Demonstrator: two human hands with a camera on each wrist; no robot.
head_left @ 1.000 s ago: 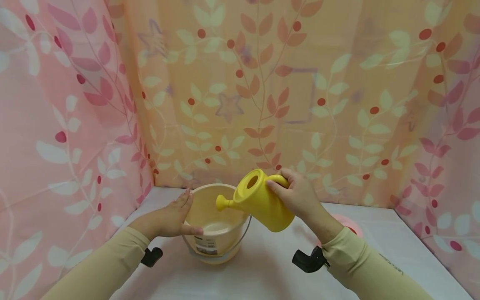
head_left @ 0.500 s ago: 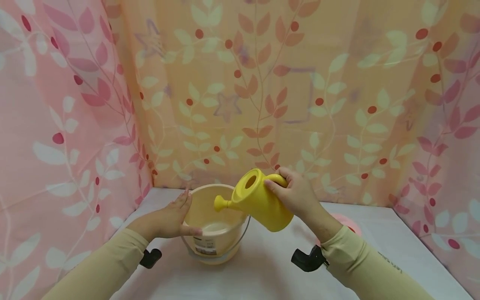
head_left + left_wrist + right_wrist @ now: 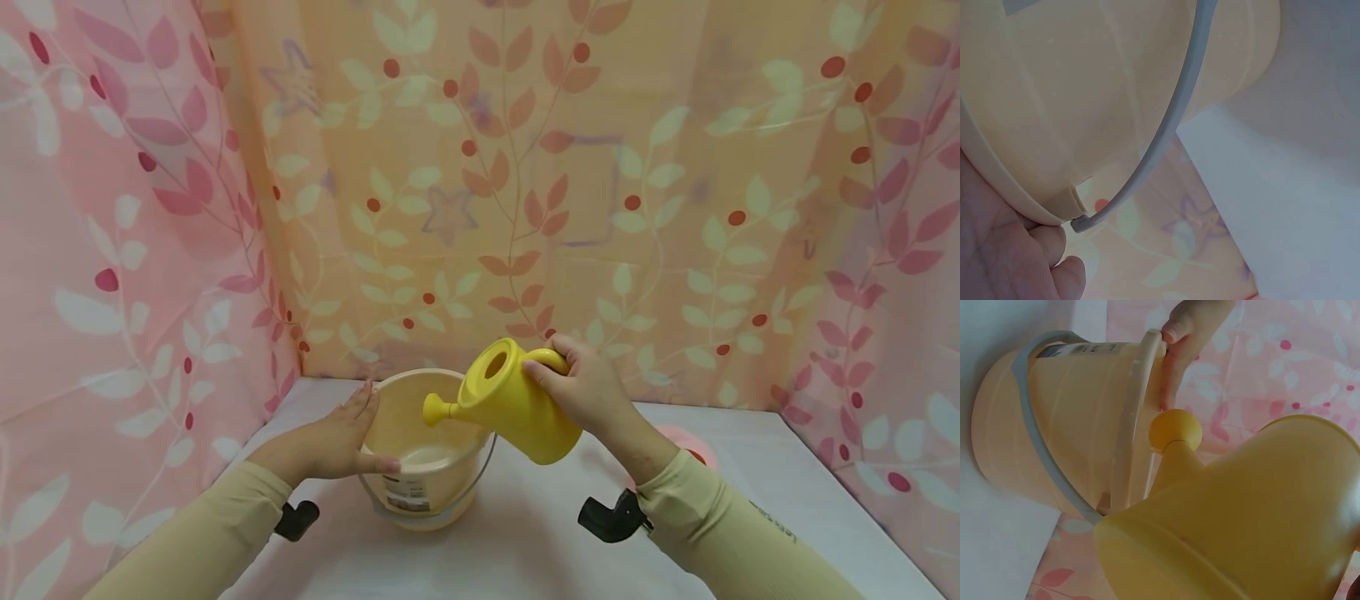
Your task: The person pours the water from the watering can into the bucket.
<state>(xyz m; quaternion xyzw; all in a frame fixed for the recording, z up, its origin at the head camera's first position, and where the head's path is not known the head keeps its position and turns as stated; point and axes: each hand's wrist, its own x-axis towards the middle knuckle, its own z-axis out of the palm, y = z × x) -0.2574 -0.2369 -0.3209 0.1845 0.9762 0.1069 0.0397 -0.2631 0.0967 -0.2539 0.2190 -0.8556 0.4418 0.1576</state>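
A person tips a yellow watering can over a cream bucket on a white table, with no stream visible. The right hand has its fingers wrapped round the can's handle; the left hand lies at nine o'clock on the bucket's rim, fingers mostly straight and touching rather than clenched, thumb toward seven. The can hangs at the bucket's two o'clock, clear of the table, its sprinkler head inside the mouth and aimed toward nine. Whether the can holds water cannot be seen. If it does, a steeper tilt could send it out through the top hole, and a drift toward three o'clock could carry the head past the rim and wet the table. A knock from the can might shove the bucket should the left hand ease off. The grey bucket handle sags toward six; a pink object, partly hidden, sits at three
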